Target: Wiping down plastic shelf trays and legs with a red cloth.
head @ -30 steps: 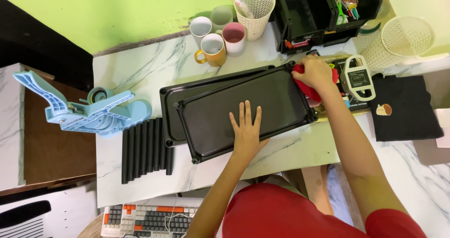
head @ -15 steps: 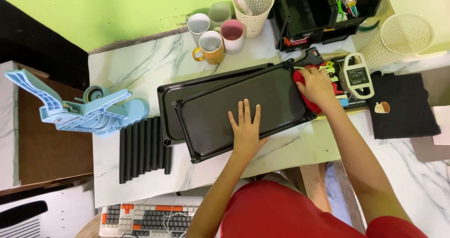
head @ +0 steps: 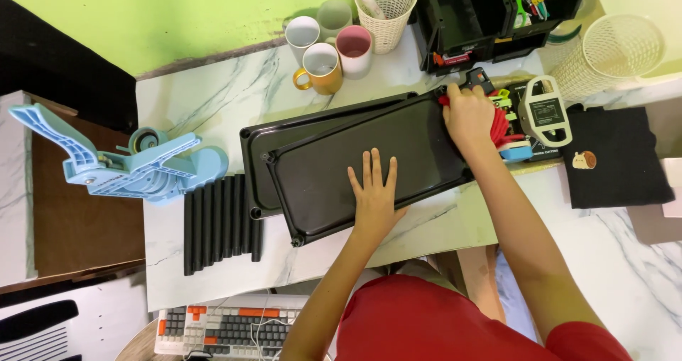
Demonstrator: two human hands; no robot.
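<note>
Black trays [head: 320, 162], two, stacked

tray [head: 334, 183]: showing black | table [head: 206, 98] under tray: showing white marble, grey veining | mug [head: 320, 68] behind tray: showing yellow | dispenser [head: 135, 165] left of tray: showing light blue

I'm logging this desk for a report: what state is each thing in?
Left hand: flat, fingers spread, on top black tray.
Right hand: closed over red item at tray's corner.
Lower black tray: under the top one.
Mugs: upright.
Black tubes: lying side by side.
</note>
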